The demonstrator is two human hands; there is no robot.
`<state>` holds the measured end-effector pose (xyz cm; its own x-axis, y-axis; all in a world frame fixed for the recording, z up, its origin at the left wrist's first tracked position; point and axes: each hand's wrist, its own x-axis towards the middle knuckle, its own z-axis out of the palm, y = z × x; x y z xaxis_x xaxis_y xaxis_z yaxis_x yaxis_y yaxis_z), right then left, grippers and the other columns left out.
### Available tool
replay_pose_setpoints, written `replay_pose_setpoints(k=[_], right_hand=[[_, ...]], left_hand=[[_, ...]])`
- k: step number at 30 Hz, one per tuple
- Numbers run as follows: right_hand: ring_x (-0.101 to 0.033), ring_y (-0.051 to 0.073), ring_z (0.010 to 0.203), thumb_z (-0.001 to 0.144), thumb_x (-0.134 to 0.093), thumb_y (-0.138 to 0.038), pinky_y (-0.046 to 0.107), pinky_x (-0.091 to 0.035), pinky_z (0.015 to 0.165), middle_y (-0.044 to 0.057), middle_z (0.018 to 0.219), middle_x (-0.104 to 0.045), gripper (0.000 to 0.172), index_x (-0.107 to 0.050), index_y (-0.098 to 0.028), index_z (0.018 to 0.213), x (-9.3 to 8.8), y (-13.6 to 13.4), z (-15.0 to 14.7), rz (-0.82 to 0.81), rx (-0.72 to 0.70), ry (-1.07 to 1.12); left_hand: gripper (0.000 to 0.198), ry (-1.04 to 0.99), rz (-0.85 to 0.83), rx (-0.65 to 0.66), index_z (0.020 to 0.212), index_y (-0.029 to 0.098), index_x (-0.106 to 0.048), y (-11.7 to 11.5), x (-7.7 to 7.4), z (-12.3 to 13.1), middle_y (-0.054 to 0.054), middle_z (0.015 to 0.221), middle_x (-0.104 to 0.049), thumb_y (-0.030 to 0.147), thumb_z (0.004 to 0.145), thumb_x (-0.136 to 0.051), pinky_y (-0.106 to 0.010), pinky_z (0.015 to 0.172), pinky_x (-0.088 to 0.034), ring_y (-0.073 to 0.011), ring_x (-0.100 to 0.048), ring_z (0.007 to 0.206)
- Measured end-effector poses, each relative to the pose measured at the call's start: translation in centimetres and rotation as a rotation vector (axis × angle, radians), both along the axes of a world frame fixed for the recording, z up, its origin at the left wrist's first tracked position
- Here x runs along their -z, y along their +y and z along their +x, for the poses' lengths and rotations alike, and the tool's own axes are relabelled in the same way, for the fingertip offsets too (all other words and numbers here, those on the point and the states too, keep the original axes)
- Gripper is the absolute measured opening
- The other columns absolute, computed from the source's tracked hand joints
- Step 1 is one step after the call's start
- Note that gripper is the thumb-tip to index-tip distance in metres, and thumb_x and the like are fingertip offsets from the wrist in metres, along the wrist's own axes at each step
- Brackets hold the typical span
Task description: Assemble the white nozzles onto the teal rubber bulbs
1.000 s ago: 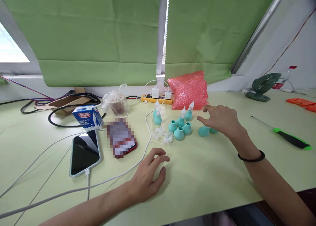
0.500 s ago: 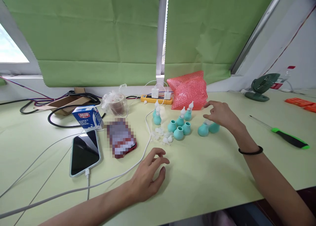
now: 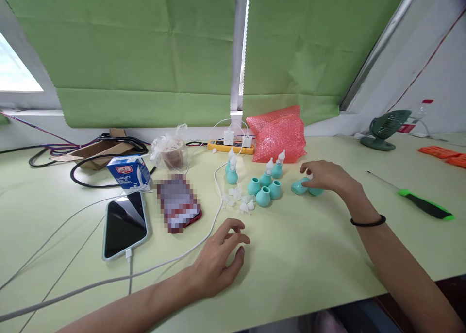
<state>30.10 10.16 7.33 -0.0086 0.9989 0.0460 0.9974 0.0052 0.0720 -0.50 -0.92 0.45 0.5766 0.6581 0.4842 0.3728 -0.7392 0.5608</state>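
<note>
My right hand is over two teal nasal aspirator bulbs on the right. Its curled fingers and thumb are at the neck end of the nearer nasal aspirator, which leans over on the table; the tip end is hidden by the hand. Another teal bulb lies partly under the palm. My left hand rests on the table, fingers loosely bent and apart, holding nothing. Beyond it lie small clear plastic pieces. Several tipless teal bulbs stand beside them, with tipped aspirators behind.
Left of my hands are a charging phone, a second phone and a milk carton. A white cable passes by my left forearm. Pink bubble wrap and a power strip are behind; a screwdriver and fan are right.
My right hand has come down onto the nearer aspirator on the right, which has gone from upright to leaning. My left hand stays where it was.
</note>
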Motion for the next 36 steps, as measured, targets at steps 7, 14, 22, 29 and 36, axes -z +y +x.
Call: replay_pose_setpoints(k=[7, 14, 22, 29, 36], right_hand=[[-0.055, 0.021, 0.084, 0.055, -0.056, -0.011, 0.023, -0.037, 0.06, 0.007, 0.098, -0.056, 0.056, -0.049, -0.022, 0.11, 1.9, 1.1, -0.8, -0.108, -0.093, -0.028], [-0.056, 0.024, 0.076, 0.054, -0.059, -0.027, 0.025, -0.034, 0.052, 0.007, 0.086, -0.059, 0.036, -0.058, -0.021, 0.09, 2.1, 1.5, -1.2, -0.077, 0.024, -0.079], [-0.054, 0.026, 0.078, 0.067, -0.046, -0.045, 0.033, -0.038, 0.063, 0.009, 0.079, -0.058, 0.034, -0.051, -0.02, 0.089, -1.7, -1.7, -2.1, 0.513, 0.034, 0.087], [-0.053, 0.023, 0.083, 0.06, -0.053, -0.025, 0.035, -0.044, 0.067, 0.01, 0.089, -0.049, 0.044, -0.031, -0.02, 0.097, 2.4, -3.4, -7.6, 1.064, -0.607, 0.639], [-0.047, 0.014, 0.058, 0.05, -0.042, -0.014, 0.025, -0.038, 0.047, 0.0, 0.072, -0.043, 0.033, -0.028, -0.022, 0.079, 7.1, -6.8, -13.6, 0.514, -0.973, 0.842]], left_hand=[[0.02, 0.006, 0.002, 0.008, 0.092, 0.018, -0.048, 0.0, 0.0, 0.0, -0.01, 0.101, -0.044, 0.009, 0.077, -0.037, -0.028, 0.072, -0.047, -0.0155, -0.051, 0.086], [0.02, 0.015, 0.006, 0.009, 0.091, 0.018, -0.048, 0.0, 0.1, 0.0, -0.009, 0.101, -0.044, 0.008, 0.077, -0.037, -0.026, 0.072, -0.047, -0.0148, -0.051, 0.087], [0.021, 0.02, -0.01, 0.003, 0.096, 0.018, -0.047, 0.0, 0.0, -0.1, -0.009, 0.1, -0.046, 0.01, 0.078, -0.037, -0.029, 0.076, -0.045, -0.0158, -0.05, 0.088], [0.018, -0.191, -0.255, -0.037, 0.099, 0.018, -0.045, 0.3, -0.3, -0.3, -0.007, 0.095, -0.05, 0.02, 0.083, -0.039, -0.028, 0.074, -0.043, -0.016, -0.048, 0.087], [0.031, -0.407, -0.469, -0.115, 0.101, 0.016, -0.05, 1.1, 0.0, -0.5, -0.002, 0.075, -0.052, 0.037, 0.084, -0.036, -0.023, 0.058, -0.038, -0.0141, -0.047, 0.069]])
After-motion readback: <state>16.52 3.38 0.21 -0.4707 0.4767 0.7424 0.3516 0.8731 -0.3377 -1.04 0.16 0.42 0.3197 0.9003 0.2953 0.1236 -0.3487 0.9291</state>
